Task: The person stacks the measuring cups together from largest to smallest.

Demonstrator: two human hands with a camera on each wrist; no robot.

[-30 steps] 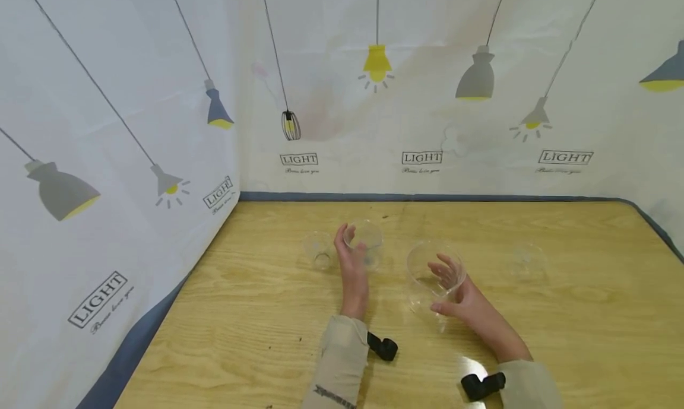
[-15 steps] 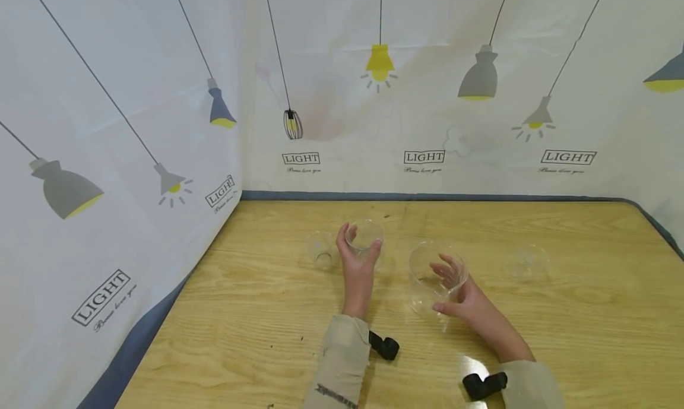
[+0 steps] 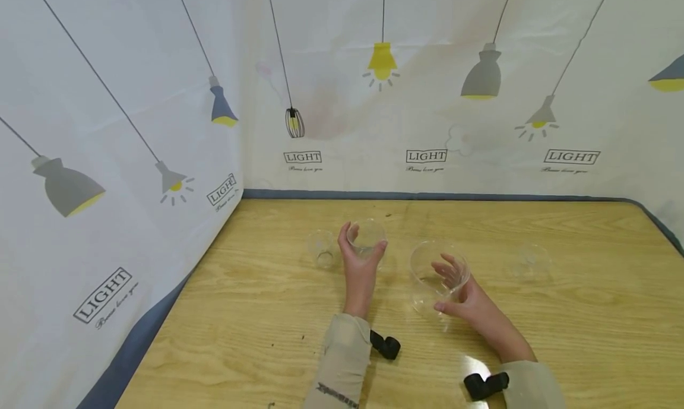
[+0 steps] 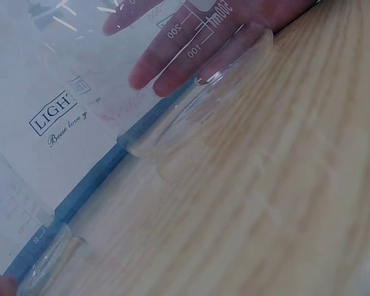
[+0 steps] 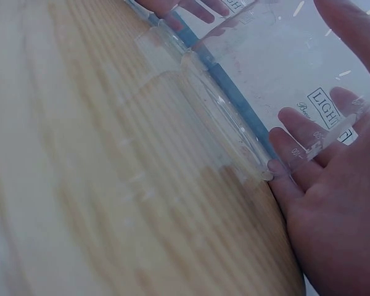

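Note:
A clear beaker (image 3: 367, 234) stands on the table between the thumb and fingers of my left hand (image 3: 359, 266), which grips its sides. To its right is a larger clear beaker (image 3: 427, 281); its printed 500 ml scale shows in the left wrist view. My right hand (image 3: 464, 293) holds this larger beaker from the right, its fingers spread around the far side and the thumb nearer me. In the right wrist view the large beaker's base (image 5: 225, 117) rests on the wood. Both beakers look upright.
A small clear vessel (image 3: 322, 249) stands just left of my left hand. Another clear vessel (image 3: 530, 262), faint against the wood, is off to the right. White lamp-printed sheeting (image 3: 352, 112) walls the back and left of the wooden table (image 3: 235, 314).
My left thumb has swung to the right and now lies against the right side of the smaller beaker. The right hand and larger beaker stay put, while the head view shifts slightly.

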